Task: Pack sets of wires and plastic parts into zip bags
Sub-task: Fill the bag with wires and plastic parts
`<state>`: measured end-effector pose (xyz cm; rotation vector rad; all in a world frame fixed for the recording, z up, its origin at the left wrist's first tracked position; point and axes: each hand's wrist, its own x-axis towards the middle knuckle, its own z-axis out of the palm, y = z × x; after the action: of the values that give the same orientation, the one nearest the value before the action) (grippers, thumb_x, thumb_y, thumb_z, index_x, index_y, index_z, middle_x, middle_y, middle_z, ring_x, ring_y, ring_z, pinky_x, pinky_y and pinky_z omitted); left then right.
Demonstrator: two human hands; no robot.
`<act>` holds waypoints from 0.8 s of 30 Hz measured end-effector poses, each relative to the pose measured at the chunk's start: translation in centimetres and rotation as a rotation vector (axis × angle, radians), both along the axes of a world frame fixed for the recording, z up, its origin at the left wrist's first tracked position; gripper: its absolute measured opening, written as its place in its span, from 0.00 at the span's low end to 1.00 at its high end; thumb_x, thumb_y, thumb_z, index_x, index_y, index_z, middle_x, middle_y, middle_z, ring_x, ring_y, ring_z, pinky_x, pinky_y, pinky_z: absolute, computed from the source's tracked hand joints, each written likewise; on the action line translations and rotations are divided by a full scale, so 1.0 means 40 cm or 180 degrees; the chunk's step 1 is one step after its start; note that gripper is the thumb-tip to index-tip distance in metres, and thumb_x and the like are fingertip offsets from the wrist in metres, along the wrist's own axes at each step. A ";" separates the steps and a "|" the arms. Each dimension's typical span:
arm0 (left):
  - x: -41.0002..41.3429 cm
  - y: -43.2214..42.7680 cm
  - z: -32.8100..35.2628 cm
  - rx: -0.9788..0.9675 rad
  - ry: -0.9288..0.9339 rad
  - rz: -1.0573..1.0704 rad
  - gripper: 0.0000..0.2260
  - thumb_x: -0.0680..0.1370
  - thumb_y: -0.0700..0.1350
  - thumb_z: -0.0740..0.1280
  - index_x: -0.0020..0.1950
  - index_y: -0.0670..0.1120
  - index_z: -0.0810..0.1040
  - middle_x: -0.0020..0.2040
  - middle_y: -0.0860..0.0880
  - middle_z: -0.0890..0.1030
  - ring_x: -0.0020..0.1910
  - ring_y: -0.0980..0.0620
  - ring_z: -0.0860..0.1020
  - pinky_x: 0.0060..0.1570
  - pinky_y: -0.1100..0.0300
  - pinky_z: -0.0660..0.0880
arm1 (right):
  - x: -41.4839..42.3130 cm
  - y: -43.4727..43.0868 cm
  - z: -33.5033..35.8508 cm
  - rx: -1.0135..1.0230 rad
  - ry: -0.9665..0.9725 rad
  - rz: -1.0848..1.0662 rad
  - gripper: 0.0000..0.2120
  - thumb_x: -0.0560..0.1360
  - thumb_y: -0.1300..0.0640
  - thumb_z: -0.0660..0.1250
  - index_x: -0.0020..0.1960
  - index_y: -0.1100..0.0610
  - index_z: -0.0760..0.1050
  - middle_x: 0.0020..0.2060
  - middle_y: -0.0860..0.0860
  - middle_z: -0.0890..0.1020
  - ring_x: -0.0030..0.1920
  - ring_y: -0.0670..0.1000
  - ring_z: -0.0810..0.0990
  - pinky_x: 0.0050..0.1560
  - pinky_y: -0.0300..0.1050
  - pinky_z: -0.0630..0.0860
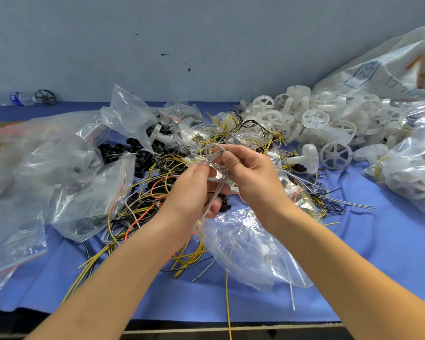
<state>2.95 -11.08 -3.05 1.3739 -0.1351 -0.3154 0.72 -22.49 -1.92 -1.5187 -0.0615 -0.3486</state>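
Both hands, left hand (194, 190) and right hand (249, 173), pinch a grey wire (215, 153), apparently being coiled; bagging is called for next.

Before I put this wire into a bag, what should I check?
1. Both hands on the grey wire: ok, the left hand and right hand pinch it.
2. Wire fully coiled: not ok, a tail hangs down past the left palm.
3. Zip bag under the hands, mouth open: cannot tell.
4. White wheels in sight: ok, heaped at right.
5. Held wire free of the yellow wires: cannot tell.
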 end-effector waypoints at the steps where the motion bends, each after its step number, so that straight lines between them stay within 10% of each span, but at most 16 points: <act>1: 0.003 0.005 0.002 0.0017 0.0062 -0.0023 0.13 0.85 0.50 0.54 0.52 0.47 0.76 0.31 0.47 0.80 0.19 0.54 0.68 0.22 0.67 0.64 | 0.002 -0.004 0.000 -0.0087 0.0026 0.0002 0.10 0.81 0.64 0.62 0.48 0.53 0.80 0.41 0.49 0.83 0.44 0.45 0.82 0.47 0.41 0.80; 4: 0.013 0.027 0.006 0.0001 0.0246 -0.0177 0.11 0.84 0.51 0.58 0.55 0.47 0.77 0.30 0.51 0.77 0.20 0.57 0.66 0.22 0.68 0.62 | 0.006 -0.016 -0.008 -0.0128 0.0145 0.0041 0.09 0.81 0.62 0.62 0.50 0.53 0.80 0.44 0.51 0.84 0.49 0.48 0.82 0.60 0.48 0.78; 10: 0.033 0.073 -0.011 0.0123 0.0147 -0.0178 0.07 0.81 0.46 0.64 0.52 0.43 0.78 0.33 0.52 0.76 0.22 0.60 0.67 0.22 0.69 0.66 | 0.002 -0.028 -0.024 -0.0329 0.0393 0.0241 0.07 0.81 0.57 0.64 0.56 0.53 0.79 0.47 0.49 0.84 0.49 0.45 0.82 0.56 0.43 0.79; 17: 0.080 0.173 -0.017 0.0384 -0.0196 0.0187 0.05 0.79 0.45 0.67 0.48 0.45 0.80 0.32 0.53 0.80 0.24 0.60 0.72 0.24 0.68 0.71 | -0.127 -0.006 0.010 -0.3306 0.0279 0.0560 0.25 0.67 0.27 0.63 0.57 0.41 0.68 0.47 0.39 0.73 0.42 0.41 0.74 0.42 0.43 0.72; 20: 0.079 0.207 -0.016 0.0372 -0.0301 0.0186 0.05 0.76 0.47 0.68 0.48 0.46 0.80 0.34 0.52 0.81 0.26 0.60 0.74 0.26 0.67 0.73 | -0.170 0.031 -0.022 -0.4820 0.0028 0.0604 0.24 0.71 0.37 0.65 0.63 0.44 0.63 0.51 0.45 0.68 0.44 0.53 0.73 0.37 0.49 0.66; 24: 0.050 0.212 -0.005 0.0306 -0.0575 -0.0077 0.09 0.71 0.48 0.69 0.48 0.47 0.83 0.36 0.51 0.82 0.29 0.57 0.75 0.28 0.66 0.74 | -0.147 -0.005 -0.031 -0.4360 0.0503 0.0245 0.09 0.77 0.51 0.62 0.56 0.49 0.72 0.52 0.48 0.76 0.51 0.56 0.78 0.47 0.49 0.74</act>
<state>4.97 -2.62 -3.24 1.4963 -0.2895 -0.2198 -5.17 -22.70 -3.16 -2.8804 -0.2715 -0.0832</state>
